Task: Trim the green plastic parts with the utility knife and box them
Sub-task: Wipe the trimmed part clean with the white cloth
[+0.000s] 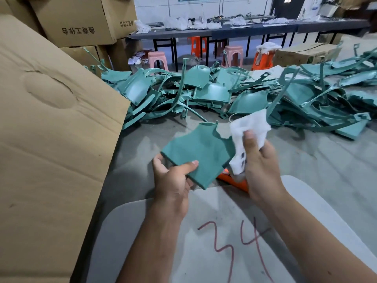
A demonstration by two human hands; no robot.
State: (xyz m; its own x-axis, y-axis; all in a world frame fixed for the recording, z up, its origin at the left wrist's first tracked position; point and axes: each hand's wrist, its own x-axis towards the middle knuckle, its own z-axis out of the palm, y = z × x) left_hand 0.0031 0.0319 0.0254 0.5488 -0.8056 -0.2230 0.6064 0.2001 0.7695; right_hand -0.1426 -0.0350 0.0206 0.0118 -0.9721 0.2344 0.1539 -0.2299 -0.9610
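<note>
My left hand grips a flat green plastic part by its near edge, holding it above the floor in the middle of the view. My right hand is closed on a white cloth that touches the part's right edge. An orange utility knife shows below the part, partly hidden under my right hand; whether that hand also holds it I cannot tell. A large heap of green plastic parts lies on the floor beyond.
A big cardboard box flap fills the left side, with stacked cartons behind it. A grey board marked 34 lies under my forearms. Pink and orange stools and a long dark table stand at the back.
</note>
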